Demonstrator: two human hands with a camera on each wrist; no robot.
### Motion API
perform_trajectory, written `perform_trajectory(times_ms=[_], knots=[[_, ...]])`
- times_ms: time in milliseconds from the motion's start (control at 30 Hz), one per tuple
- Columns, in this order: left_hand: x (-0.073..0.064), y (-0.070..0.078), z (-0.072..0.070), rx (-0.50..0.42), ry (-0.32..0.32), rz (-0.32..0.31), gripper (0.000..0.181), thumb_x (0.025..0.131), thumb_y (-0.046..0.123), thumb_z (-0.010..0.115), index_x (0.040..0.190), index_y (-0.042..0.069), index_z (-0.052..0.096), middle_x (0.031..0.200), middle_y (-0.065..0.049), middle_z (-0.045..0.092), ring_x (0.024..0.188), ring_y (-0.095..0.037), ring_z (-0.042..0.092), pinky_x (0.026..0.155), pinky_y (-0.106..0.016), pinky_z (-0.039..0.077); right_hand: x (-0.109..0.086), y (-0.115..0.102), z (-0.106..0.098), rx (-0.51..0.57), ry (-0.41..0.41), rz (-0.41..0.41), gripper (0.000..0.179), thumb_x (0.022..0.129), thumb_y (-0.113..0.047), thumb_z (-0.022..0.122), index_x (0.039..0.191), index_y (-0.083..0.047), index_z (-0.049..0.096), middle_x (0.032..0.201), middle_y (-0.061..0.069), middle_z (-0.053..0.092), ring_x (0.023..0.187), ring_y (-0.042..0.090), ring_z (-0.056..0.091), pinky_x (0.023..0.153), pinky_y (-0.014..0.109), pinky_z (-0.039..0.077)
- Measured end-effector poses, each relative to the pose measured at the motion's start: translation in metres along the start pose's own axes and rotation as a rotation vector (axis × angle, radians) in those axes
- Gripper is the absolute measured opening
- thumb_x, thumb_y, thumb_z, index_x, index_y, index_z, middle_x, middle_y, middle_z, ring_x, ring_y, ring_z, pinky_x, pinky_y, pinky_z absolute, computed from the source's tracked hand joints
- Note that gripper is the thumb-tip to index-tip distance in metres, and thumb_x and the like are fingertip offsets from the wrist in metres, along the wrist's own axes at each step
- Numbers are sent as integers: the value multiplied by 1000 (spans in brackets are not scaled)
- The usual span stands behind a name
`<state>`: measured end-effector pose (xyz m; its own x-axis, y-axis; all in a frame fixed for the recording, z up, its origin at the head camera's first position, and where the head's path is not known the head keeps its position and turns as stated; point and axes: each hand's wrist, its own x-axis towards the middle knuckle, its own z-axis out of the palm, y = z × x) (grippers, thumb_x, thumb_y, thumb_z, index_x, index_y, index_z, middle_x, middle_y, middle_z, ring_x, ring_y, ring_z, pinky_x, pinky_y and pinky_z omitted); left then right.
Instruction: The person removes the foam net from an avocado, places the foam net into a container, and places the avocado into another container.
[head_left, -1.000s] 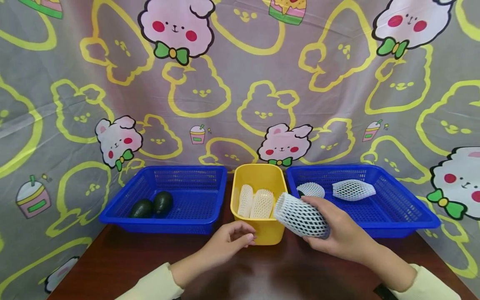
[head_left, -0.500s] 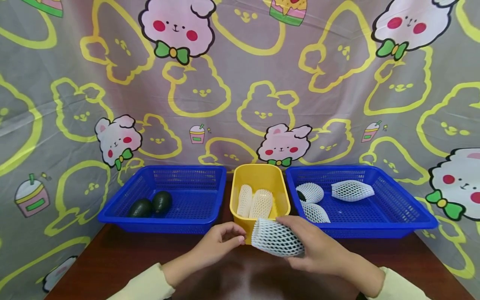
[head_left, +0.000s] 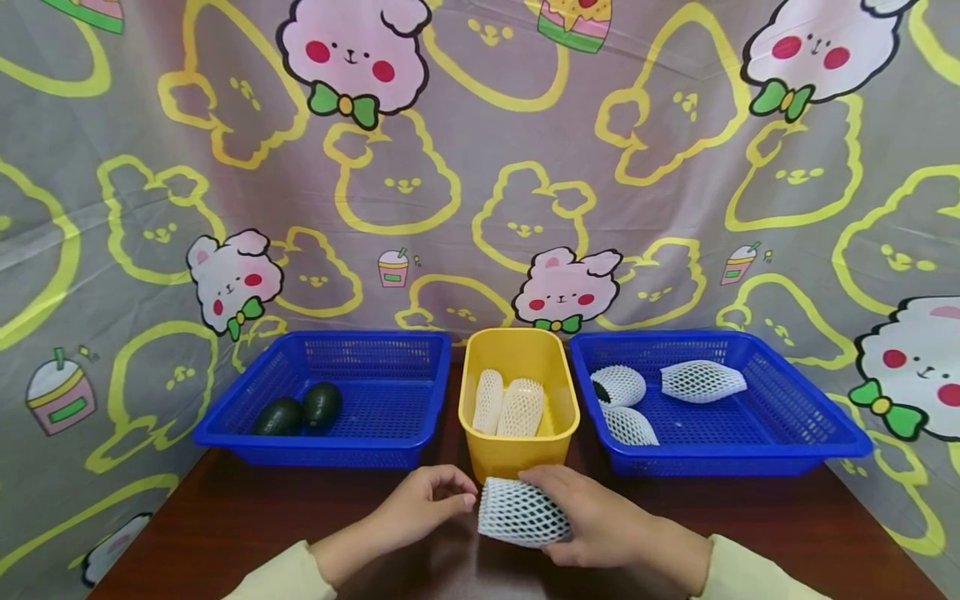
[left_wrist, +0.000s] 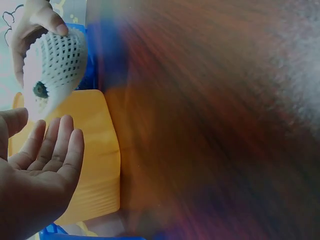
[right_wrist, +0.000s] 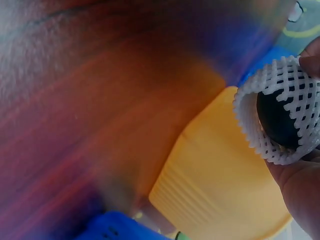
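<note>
My right hand [head_left: 600,521] grips an avocado in a white foam net [head_left: 522,512] in front of the yellow bin [head_left: 521,454], over the table. The net's wide mouth points left, and dark green avocado skin [right_wrist: 275,120] shows inside it in the right wrist view. Close beside that mouth, my left hand [head_left: 420,508] holds nothing, its fingers loosely bent. The left wrist view shows its palm turned up, with the fingertips [left_wrist: 66,122] just below the netted avocado [left_wrist: 60,60]. Inside the yellow bin lie two off-white foam nets [head_left: 521,408].
A blue basket [head_left: 315,456] on the left holds two bare avocados [head_left: 322,406]. Another blue basket [head_left: 735,461] on the right holds three netted pieces, one [head_left: 703,381] apart from the others. A patterned cloth [head_left: 465,192] hangs behind the containers on the brown table [head_left: 247,508].
My right hand has carried the netted avocado left and toward me, from the right basket's edge to the front of the yellow bin. My left hand has drawn back slightly, toward me and left.
</note>
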<state>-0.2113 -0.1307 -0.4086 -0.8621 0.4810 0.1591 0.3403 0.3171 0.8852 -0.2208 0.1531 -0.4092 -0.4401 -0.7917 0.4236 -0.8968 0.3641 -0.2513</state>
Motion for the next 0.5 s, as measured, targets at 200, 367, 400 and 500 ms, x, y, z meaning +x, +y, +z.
perform_trajectory(times_ms=[200, 367, 400, 500], knots=[[-2, -4, 4, -23, -47, -24, 10, 91, 10, 66, 95, 1, 68, 84, -6, 67, 74, -14, 61, 66, -23, 50, -1, 2, 10, 9, -59, 53, 79, 71, -25, 85, 136, -2, 46, 126, 5, 53, 112, 15, 52, 95, 37, 47], [-2, -8, 7, -34, -63, -38, 9, 90, 8, 65, 94, 1, 68, 80, -6, 67, 70, -16, 62, 62, -24, 51, -2, 2, 14, 20, -92, 67, 79, 73, -25, 84, 136, -1, 45, 127, 6, 53, 112, 15, 51, 95, 36, 46], [-2, -10, 8, -32, -64, -44, 8, 90, 8, 65, 94, 1, 68, 79, -4, 67, 69, -15, 62, 62, -24, 51, -2, 2, 15, 22, -96, 69, 79, 73, -25, 84, 136, 0, 44, 127, 6, 53, 112, 15, 51, 96, 36, 46], [-2, -13, 10, -29, -67, -50, 7, 90, 8, 65, 94, 3, 69, 78, -1, 66, 68, -13, 61, 60, -23, 51, -2, 3, 17, 22, -115, 83, 79, 74, -26, 83, 137, 0, 44, 127, 7, 53, 113, 15, 51, 96, 36, 46]])
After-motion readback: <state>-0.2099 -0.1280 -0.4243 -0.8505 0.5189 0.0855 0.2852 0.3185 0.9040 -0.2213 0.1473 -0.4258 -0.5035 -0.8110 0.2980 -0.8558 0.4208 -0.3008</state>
